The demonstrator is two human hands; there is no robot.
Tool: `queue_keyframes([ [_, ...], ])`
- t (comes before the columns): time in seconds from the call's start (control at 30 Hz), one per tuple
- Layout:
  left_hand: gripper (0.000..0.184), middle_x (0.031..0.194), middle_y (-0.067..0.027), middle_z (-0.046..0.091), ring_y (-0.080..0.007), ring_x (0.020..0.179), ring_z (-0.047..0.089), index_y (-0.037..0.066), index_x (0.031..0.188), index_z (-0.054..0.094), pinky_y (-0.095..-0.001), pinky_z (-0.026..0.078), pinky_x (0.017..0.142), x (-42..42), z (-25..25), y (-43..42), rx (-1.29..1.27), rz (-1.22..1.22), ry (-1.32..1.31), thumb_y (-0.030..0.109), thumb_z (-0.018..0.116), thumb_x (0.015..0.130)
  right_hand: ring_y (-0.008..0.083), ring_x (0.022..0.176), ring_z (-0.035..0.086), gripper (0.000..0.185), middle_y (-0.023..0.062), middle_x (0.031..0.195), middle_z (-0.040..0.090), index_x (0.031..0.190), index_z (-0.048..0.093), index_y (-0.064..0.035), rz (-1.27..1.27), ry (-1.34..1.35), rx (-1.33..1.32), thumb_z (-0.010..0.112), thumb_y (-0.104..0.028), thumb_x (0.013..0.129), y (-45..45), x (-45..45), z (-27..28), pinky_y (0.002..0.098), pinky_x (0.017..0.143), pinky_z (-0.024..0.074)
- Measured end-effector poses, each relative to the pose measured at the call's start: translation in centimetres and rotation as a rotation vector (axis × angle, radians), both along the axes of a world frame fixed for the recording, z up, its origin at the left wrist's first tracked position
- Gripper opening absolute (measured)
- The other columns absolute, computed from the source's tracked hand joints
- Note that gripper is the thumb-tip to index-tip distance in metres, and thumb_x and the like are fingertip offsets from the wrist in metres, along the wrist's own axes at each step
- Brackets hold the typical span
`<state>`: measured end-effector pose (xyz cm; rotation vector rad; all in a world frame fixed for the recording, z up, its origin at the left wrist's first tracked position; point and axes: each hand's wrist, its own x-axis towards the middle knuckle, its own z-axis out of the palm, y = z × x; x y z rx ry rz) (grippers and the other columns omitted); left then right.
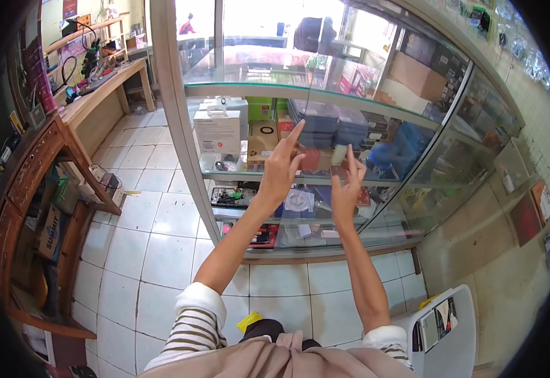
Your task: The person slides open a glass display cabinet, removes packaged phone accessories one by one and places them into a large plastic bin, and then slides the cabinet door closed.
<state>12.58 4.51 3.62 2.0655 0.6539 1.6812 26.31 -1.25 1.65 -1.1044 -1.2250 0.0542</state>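
Note:
Both my hands are raised before a glass display cabinet point(175, 94) with metal framing. My left hand point(278, 173) has its index finger stretched up and its thumb apart, holding nothing. It is at or close to the glass, in front of a brown cardboard box point(263, 140). To its right, my right hand point(348, 186) also has its fingers apart and is empty, with the index pointing up. Whether the fingertips touch the glass, I cannot tell. Behind the glass are stacked dark blue boxes point(321, 123), a white box point(218, 133) and a blue wrapped item point(407, 150).
On the left stand a wooden workbench point(114, 82) with tools and a brown wooden shelf unit point(35, 170). A white bin point(457, 327) is at lower right, near the wall. White floor tiles point(120, 242) run between the furniture. Small packets point(533, 66) hang at upper right.

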Motion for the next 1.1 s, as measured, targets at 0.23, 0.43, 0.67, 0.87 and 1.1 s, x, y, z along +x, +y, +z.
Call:
queue_keyframes([
  [0.23,0.067,0.088,-0.0106,0.059,-0.0189,0.077,0.062,0.019,0.135,0.032,-0.0302,0.053,0.07,-5.0,0.3,0.0,-0.07,0.107,0.012,-0.002,0.059,0.077,0.0247,0.105,0.041,0.075,0.0125,0.107,0.036,0.135,0.035,-0.0107,0.128,-0.094,-0.034,0.045,0.012,0.064,0.5,-4.0,0.1,0.0303,0.094,0.0311],
  [0.43,0.071,0.107,-0.0129,0.051,-0.0239,0.101,0.053,0.013,0.135,0.03,-0.0353,0.047,0.084,-7.8,0.1,-1.3,-0.002,0.33,0.121,-0.002,0.061,0.074,0.0266,0.106,0.04,0.077,0.0135,0.109,0.035,0.136,0.033,-0.0096,0.215,-0.132,-0.067,0.047,0.011,0.063,1.0,-6.8,0.4,0.0317,0.095,0.0311],
  [0.67,0.087,0.142,-0.0146,0.019,-0.033,0.13,0.021,0.007,0.137,0.023,-0.0471,0.023,0.104,-8.0,0.1,-1.4,0.278,0.602,0.547,0.006,0.071,0.064,0.0275,0.105,0.038,0.081,0.015,0.11,0.034,0.137,0.029,-0.0097,0.26,-0.175,-0.07,0.046,0.011,0.061,1.1,-6.7,0.6,0.0334,0.096,0.0306],
  [0.87,0.092,0.142,-0.0163,0.017,-0.0351,0.128,0.022,0.007,0.137,0.022,-0.0478,0.021,0.104,-7.7,-0.9,-0.6,0.273,0.562,0.469,0.009,0.074,0.061,0.026,0.105,0.038,0.08,0.0148,0.111,0.035,0.136,0.032,-0.0094,0.37,-0.169,-0.097,0.045,0.011,0.06,0.7,-5.3,1.1,0.0326,0.095,0.0312],
  [1.1,0.062,0.112,-0.0129,0.047,-0.017,0.097,0.051,0.005,0.132,0.032,-0.0291,0.048,0.079,-5.5,-2.9,-0.4,-0.117,0.243,-0.202,0.0,0.062,0.077,0.0286,0.097,0.044,0.063,0.0135,0.108,0.044,0.128,0.041,-0.0036,0.103,-0.662,0.114,0.062,0.002,0.07,2.0,-2.4,2.3,0.0352,0.081,0.0414],
])
